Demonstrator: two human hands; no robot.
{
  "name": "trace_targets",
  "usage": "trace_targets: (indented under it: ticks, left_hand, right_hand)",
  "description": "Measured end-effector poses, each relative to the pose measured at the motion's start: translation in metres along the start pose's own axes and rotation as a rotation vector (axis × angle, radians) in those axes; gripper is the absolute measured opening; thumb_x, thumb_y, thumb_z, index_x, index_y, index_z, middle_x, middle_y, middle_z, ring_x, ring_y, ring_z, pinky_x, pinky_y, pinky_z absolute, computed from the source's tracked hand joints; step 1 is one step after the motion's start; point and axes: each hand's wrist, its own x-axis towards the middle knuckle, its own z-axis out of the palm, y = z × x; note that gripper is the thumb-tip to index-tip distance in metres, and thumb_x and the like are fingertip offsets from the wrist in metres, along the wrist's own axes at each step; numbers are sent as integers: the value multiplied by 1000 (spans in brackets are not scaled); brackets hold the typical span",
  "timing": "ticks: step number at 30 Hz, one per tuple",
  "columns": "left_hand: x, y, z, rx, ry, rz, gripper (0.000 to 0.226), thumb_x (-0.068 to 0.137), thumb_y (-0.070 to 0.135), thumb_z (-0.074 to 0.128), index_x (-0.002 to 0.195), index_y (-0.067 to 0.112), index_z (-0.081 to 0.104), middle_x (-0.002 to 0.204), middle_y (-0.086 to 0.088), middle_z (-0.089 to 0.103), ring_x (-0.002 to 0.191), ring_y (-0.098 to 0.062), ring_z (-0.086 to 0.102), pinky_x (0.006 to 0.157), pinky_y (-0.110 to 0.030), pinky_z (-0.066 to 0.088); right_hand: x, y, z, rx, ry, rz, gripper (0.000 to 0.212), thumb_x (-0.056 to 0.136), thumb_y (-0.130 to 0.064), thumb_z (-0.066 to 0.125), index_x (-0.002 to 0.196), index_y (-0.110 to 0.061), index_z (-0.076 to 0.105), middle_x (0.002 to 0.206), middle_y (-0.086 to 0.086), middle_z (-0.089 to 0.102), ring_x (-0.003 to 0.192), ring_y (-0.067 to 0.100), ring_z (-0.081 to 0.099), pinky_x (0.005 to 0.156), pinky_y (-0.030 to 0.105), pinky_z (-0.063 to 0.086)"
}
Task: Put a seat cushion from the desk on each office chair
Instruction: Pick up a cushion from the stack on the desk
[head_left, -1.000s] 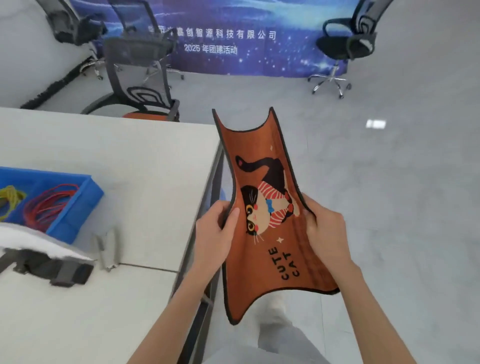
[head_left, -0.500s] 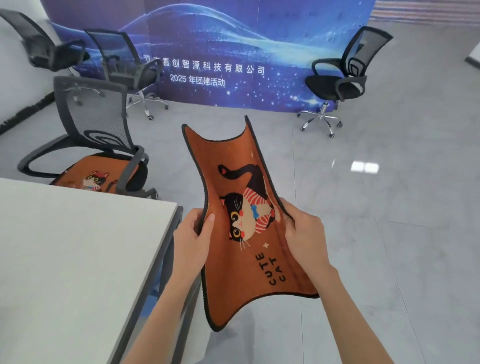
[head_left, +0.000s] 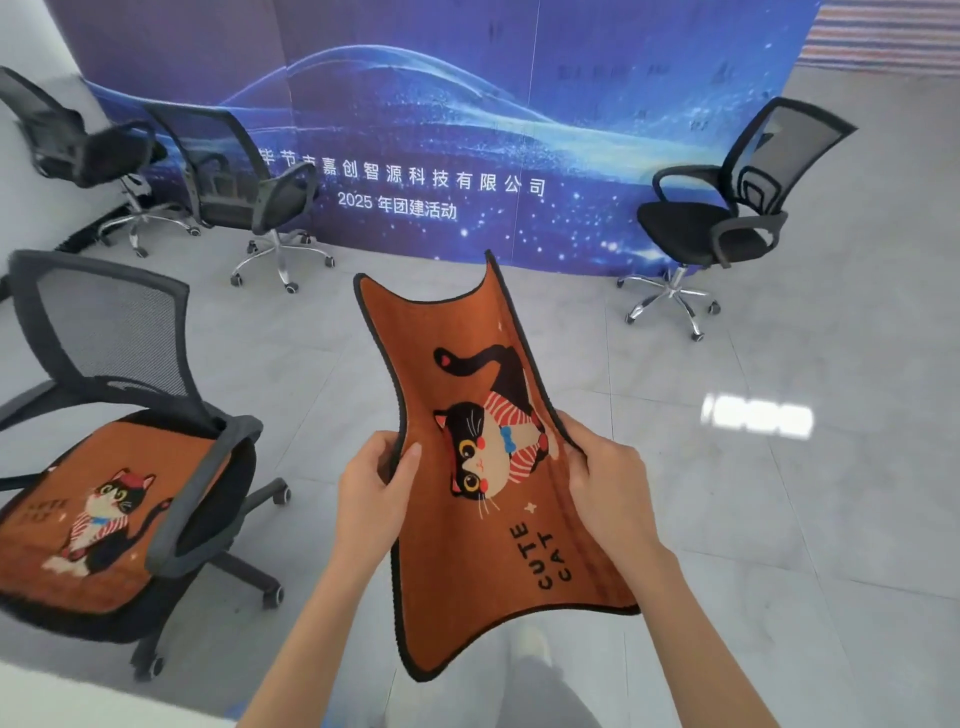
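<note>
An orange seat cushion (head_left: 467, 561) with a cartoon cat and the words CUTE CAT hangs in front of me, bowed lengthwise. My left hand (head_left: 371, 493) grips its left edge and my right hand (head_left: 608, 483) grips its right edge. At the left stands a grey mesh office chair (head_left: 104, 332) with a second orange cat cushion (head_left: 98, 509) lying flat on its seat. Three black office chairs have bare seats: one at the right (head_left: 727, 218), one at the back left (head_left: 244, 192) and one at the far left (head_left: 78, 145).
A blue banner (head_left: 467, 130) with white lettering covers the back wall. The floor is grey tile with a bright light reflection (head_left: 756, 418) at the right. A corner of the white desk (head_left: 78, 701) shows at the bottom left.
My view has swung right and away from the desk, which has nearly left the frame. The chair with a cushion now shows in full at the left. Both hands still hold the cushion.
</note>
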Motion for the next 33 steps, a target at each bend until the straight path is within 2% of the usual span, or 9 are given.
trace_targets:
  ticks: [5, 10, 13, 15, 18, 21, 23, 26, 33]
  left_hand:
    - [128, 1, 33, -8, 80, -31, 19, 92, 18, 51, 75, 25, 55, 75, -7, 64, 72, -25, 61, 66, -39, 50]
    - [250, 12, 46, -45, 232, -94, 17, 92, 19, 51, 75, 22, 55, 77, -11, 65, 75, -31, 62, 68, -43, 51]
    - [310, 17, 37, -48, 344, -120, 21, 92, 17, 51, 72, 25, 53, 68, 1, 60, 62, -7, 57, 58, -16, 45]
    - [342, 16, 27, -44, 424, -152, 23, 92, 16, 52, 71, 27, 52, 66, 7, 58, 57, -1, 55, 55, -11, 42]
    - [401, 4, 2, -35, 531, -213, 22, 91, 18, 52, 71, 26, 51, 67, 2, 58, 62, -13, 54, 60, -26, 44]
    - [466, -15, -28, -55, 621, -244, 13, 91, 19, 53, 79, 15, 57, 78, -14, 64, 72, -31, 59, 69, -44, 51]
    - [514, -29, -55, -63, 674, -248, 12, 91, 19, 53, 85, 11, 59, 82, -14, 66, 79, -34, 62, 75, -46, 52]
    - [582, -41, -98, -78, 736, -264, 10, 92, 19, 52, 85, 16, 59, 88, -14, 68, 85, -32, 64, 79, -48, 53]
    - [715, -61, -199, -54, 872, -305, 10, 92, 19, 51, 89, 13, 59, 86, -11, 67, 84, -32, 64, 77, -47, 52]
  right_hand:
    - [148, 13, 36, -3, -74, -87, 35, 96, -25, 38, 128, -30, 52, 98, -1, 72, 75, 10, 60, 70, 16, 45]
    - [301, 0, 69, -20, -185, -197, 36, 96, -29, 39, 130, -29, 50, 104, 1, 72, 86, 16, 66, 80, 26, 53]
    - [385, -23, 95, -31, -249, -284, 35, 96, -26, 40, 129, -29, 51, 99, 2, 72, 83, 17, 66, 78, 29, 55]
    - [430, -42, 117, -10, -293, -344, 34, 97, -24, 40, 128, -29, 52, 95, 3, 73, 81, 18, 66, 76, 31, 56]
    - [496, -76, 162, -1, -381, -436, 34, 96, -25, 41, 128, -29, 52, 97, 1, 73, 82, 17, 67, 75, 29, 55]
    - [556, -113, 214, 12, -425, -522, 34, 96, -26, 41, 127, -31, 52, 98, 0, 73, 83, 17, 67, 73, 28, 56]
    - [599, -142, 254, 17, -450, -576, 33, 96, -25, 40, 126, -32, 52, 98, 0, 73, 83, 17, 67, 72, 29, 57]
    - [658, -192, 303, 24, -485, -627, 33, 96, -23, 41, 126, -29, 53, 97, 1, 73, 82, 19, 67, 70, 28, 55]
    - [777, -301, 401, 21, -543, -702, 36, 96, -19, 41, 129, -30, 50, 93, 5, 72, 79, 21, 65, 67, 28, 53]
